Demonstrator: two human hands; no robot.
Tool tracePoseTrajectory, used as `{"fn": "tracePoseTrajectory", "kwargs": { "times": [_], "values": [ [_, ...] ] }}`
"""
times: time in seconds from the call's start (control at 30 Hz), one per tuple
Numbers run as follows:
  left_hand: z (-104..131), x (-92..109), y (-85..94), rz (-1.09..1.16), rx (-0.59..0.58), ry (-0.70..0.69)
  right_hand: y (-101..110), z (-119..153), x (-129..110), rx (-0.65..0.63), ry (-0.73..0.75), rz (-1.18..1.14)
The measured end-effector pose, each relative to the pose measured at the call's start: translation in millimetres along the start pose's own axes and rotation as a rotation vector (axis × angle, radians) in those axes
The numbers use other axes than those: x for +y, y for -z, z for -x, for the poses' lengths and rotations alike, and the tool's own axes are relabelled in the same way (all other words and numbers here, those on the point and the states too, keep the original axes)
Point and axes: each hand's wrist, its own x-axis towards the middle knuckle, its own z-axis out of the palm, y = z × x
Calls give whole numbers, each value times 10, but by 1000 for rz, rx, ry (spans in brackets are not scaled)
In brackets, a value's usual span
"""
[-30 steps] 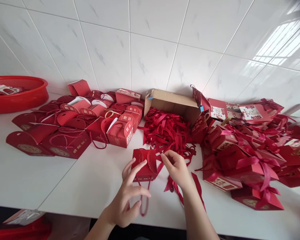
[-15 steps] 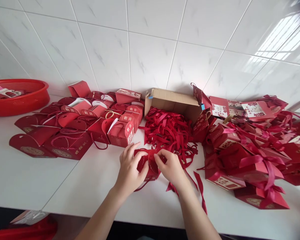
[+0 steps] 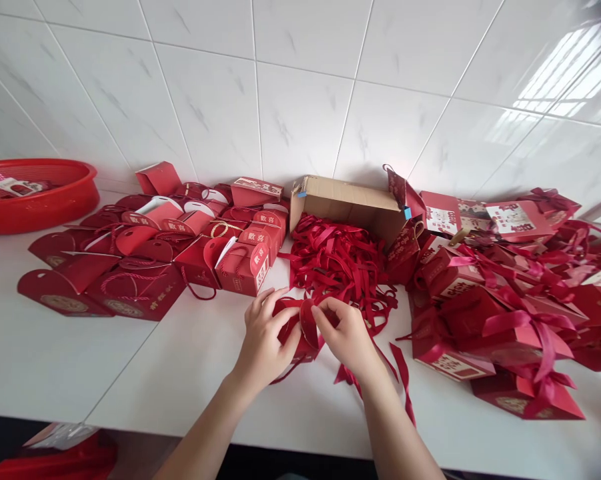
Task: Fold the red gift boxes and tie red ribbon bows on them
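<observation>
A small red gift box (image 3: 306, 341) stands on the white table between my hands, its rounded top flaps raised. My left hand (image 3: 269, 337) grips the box from the left side, fingers behind it and thumb at its near side. With thumb and fingers, my right hand (image 3: 344, 333) pinches a round flap on the right. The lower front of the box and a cord handle show below my left hand. Just behind the box lies a heap of red ribbons (image 3: 337, 257), spilling from an open cardboard box (image 3: 347, 193).
Several red gift boxes (image 3: 145, 287) with cord handles stand at the left. At the right, gift boxes (image 3: 510, 320) with ribbon bows are piled up. A red plastic basket (image 3: 40, 207) sits far left, against the tiled wall (image 3: 300, 113). Loose ribbon (image 3: 404, 380) trails towards the table's front edge.
The round flap under my right fingers has tilted and now shows more edge-on. Both hands have stayed at the gift box, shifting only slightly.
</observation>
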Motion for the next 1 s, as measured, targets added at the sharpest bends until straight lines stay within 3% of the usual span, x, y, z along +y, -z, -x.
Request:
{"fn": "tracePoseTrajectory", "kwargs": {
  "times": [0.3,0.4,0.53,0.6,0.73,0.8,0.87,0.93,1.0],
  "values": [
    [-48,49,14,69,3,29,-50,5,36,-6,22,57],
    [-109,90,116,106,8,14,-57,-23,83,25,136,47],
    [-201,136,320,176,46,-36,-76,-106,98,-147,297,-97],
    [-200,132,396,188,77,-30,-15,-105,26,-160,339,-220],
    [-50,47,398,148,-3,6,431,134,-279,118,455,-452],
    [56,-17,336,147,-7,30,730,314,-433,289,633,-593],
    [144,-72,266,226,45,104,933,432,-535,330,770,-676],
    [197,-104,213,363,117,247,946,434,-568,391,772,-628],
    [219,-115,184,493,170,414,757,323,-536,369,624,-458]
  ]
}}
